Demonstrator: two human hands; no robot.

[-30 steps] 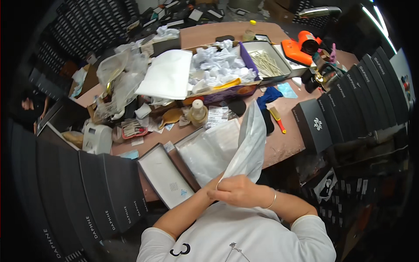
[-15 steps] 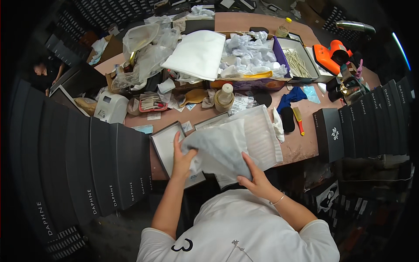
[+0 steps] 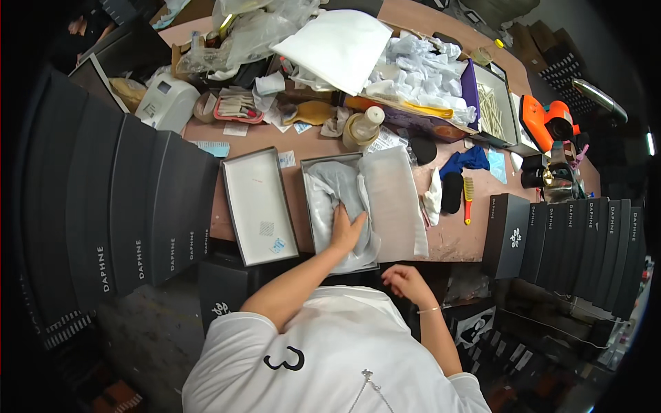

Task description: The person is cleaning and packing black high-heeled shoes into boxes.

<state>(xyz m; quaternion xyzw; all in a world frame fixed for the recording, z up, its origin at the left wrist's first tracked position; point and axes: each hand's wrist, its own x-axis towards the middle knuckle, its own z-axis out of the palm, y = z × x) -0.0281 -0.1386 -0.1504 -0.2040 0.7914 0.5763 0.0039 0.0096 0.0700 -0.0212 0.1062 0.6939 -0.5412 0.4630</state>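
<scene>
An open grey box [image 3: 308, 206] lies at the table's near edge with a clear plastic bag of pale grey material [image 3: 337, 189] inside it. My left hand [image 3: 346, 230] presses flat on that bag, fingers spread. White tissue paper [image 3: 394, 199] hangs over the box's right side. My right hand [image 3: 406, 282] hovers below the table edge with loosely curled fingers, holding nothing. The box lid [image 3: 258, 205] lies upturned to the left of the box.
Rows of black boxes stand at the left [image 3: 131, 206] and at the right [image 3: 585, 241]. Behind the box are a brown bottle [image 3: 361, 127], a white foam sheet [image 3: 337, 45], crumpled tissue [image 3: 420, 72], an orange tool [image 3: 547, 124], a yellow comb [image 3: 467, 198] and blue cloth [image 3: 468, 160].
The bag was held up in both hands; now it lies in the box under my left hand. My right hand has let go and drawn back toward my body.
</scene>
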